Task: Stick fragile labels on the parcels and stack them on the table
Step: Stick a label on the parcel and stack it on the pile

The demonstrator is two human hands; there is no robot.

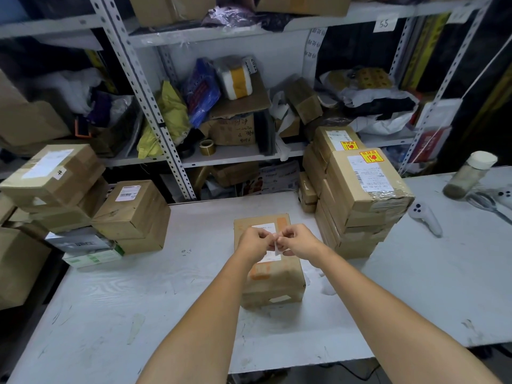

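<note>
On the left edge of the white table (124, 300) sits a pile of brown boxes (133, 214). At the centre a parcel (273, 281) lies flat; just above it the left hand (253, 241) and right hand (300, 239) both pinch a small white slip (278, 247). Right of them stands a parcel stack (357, 217) bearing yellow fragile labels (370, 156)

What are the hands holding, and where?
A small white paper slip, pinched near its top: left hand on its left side, right hand on its right.
</note>
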